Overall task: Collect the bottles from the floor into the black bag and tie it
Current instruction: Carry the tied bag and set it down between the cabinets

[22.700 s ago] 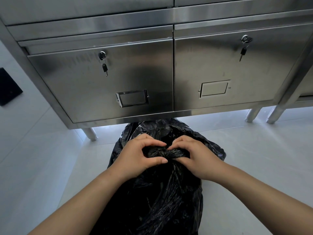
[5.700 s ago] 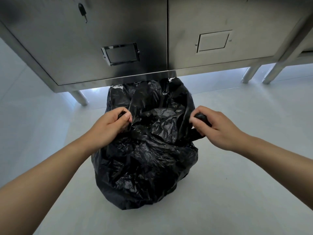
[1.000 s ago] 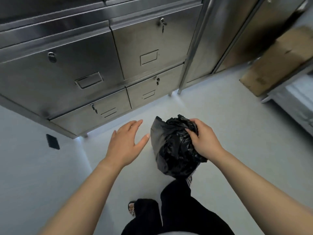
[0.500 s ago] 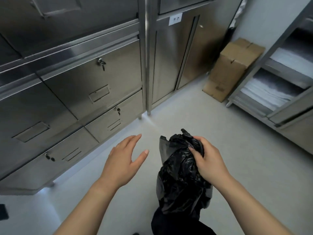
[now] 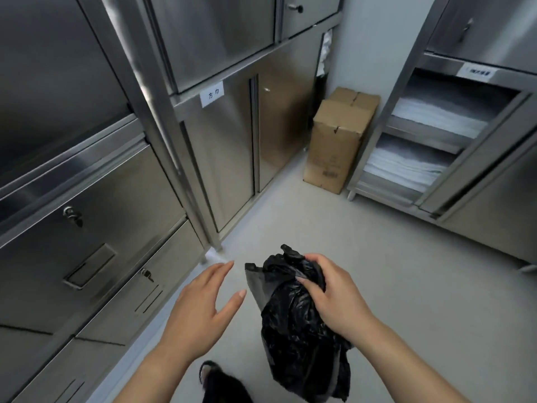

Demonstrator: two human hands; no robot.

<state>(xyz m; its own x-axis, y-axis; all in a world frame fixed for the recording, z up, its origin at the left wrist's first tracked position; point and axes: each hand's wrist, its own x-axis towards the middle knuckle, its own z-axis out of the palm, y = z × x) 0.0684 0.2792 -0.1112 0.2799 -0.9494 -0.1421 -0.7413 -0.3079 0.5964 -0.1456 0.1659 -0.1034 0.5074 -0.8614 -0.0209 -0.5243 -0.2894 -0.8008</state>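
The black bag (image 5: 299, 341) hangs off the floor, bulging, with its top gathered into a knot. My right hand (image 5: 331, 295) grips the bag at the gathered top. My left hand (image 5: 203, 306) hovers to the left of the bag, fingers spread, holding nothing and not touching it. No bottles show on the floor; whatever the bag holds is hidden by the black plastic.
Steel drawer cabinets (image 5: 96, 234) line the left side, and steel cupboard doors (image 5: 232, 146) stand behind. A cardboard box (image 5: 340, 138) sits in the far corner. Steel shelves (image 5: 430, 132) with white stacks stand at the right. My foot (image 5: 215, 379) shows below.
The view has swung to the right and up, bringing the box and shelves into fuller view. The right hand still carries the bag and the left hand stays open beside it.
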